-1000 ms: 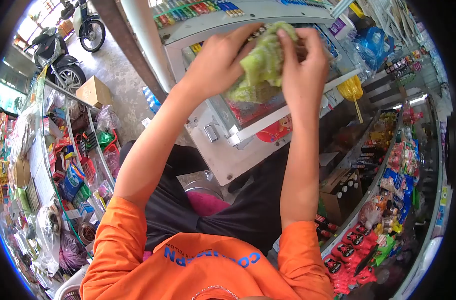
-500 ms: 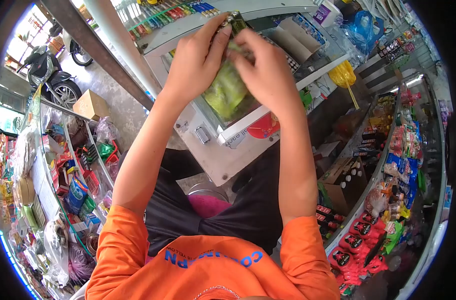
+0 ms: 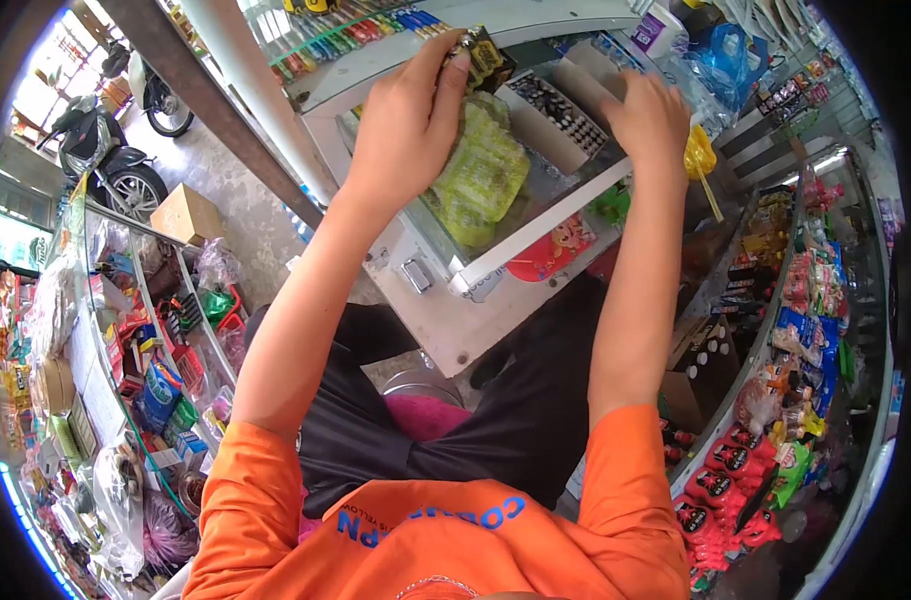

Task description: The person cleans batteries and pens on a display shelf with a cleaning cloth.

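Head view: left hand, 12 o'clock, grips the green packet; right hand, 1 o'clock, spread, empty, over the cabinet.

Upper centre of frame: my left hand gripped a green packet from above, fingertips pinching a small dark-and-yellow wrapper at its top end. The packet sat over the glass display case, inside its white rail. Upper right: my right hand lay flat, fingers spread, just beside a tray of small dark items. A yellow bag hung just below that hand.
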### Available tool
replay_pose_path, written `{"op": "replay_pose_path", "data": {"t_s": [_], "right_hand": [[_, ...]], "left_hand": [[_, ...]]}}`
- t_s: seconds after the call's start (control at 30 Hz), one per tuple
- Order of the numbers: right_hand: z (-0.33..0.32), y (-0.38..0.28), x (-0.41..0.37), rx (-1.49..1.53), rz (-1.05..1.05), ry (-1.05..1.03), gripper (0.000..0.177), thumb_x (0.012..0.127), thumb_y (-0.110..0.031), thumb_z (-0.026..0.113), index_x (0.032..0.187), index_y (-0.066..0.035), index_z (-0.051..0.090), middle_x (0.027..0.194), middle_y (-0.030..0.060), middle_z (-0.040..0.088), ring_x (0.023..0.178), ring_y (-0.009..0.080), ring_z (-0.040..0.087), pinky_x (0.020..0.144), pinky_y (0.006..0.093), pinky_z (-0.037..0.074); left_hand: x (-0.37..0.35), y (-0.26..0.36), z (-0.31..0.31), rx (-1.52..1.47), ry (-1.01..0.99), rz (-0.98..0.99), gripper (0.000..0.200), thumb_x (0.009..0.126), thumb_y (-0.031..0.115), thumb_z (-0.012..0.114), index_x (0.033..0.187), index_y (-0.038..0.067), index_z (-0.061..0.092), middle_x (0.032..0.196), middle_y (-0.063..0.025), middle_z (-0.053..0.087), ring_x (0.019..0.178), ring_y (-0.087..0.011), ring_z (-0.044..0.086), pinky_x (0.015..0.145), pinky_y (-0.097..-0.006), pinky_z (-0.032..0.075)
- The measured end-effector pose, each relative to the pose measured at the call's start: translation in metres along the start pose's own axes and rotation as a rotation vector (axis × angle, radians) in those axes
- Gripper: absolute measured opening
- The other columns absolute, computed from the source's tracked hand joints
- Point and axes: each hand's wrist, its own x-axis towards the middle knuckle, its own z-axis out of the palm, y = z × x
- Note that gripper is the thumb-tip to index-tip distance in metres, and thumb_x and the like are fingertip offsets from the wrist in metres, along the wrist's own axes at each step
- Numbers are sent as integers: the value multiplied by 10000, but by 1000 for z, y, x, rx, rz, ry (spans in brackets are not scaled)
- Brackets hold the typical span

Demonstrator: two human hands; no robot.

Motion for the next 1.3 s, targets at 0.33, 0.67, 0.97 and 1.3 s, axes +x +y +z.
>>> {"op": "replay_pose_path", "data": {"t_s": [0.33, 0.67, 0.97, 1.3], "right_hand": [[-95, -24, 6, 561, 128, -201, 284, 935, -357, 727, 1005, -93, 807, 857, 172, 773, 838, 376, 745, 767, 467, 544], [-106, -66, -17, 552, -120, -487, 224, 898, -274, 759, 931, -53, 776, 804, 181, 733, 801, 388, 724, 757, 460, 550], [-92, -70, -20, 639, -53, -692, 229, 915, -270, 745, 1010, -68, 792, 893, 182, 763, 911, 412, 737, 844, 486, 568], [-81, -58, -17, 371, 76, -508, 243, 941, -340, 736, 966, -106, 799, 824, 149, 759, 839, 406, 733, 757, 480, 548]], "left_hand": [[2, 9, -4, -49, 92, -10, 291, 1099, 202, 562, 1295, 8, 654, 853, -243, 711, 807, -444, 713, 731, -472, 540], [-1, 4, -3, -17, 11, -128, 400, 1133, 301, 543, 1408, 24, 629, 969, -203, 755, 913, -264, 764, 827, -363, 560], [-1, -1, 2, -54, 121, -46, 332, 1117, 234, 546, 1348, 17, 641, 867, -238, 723, 800, -420, 725, 723, -445, 548], [-1, 6, -1, -44, 64, -63, 317, 1119, 226, 536, 1333, 16, 636, 836, -222, 707, 778, -411, 719, 713, -440, 542]]}}
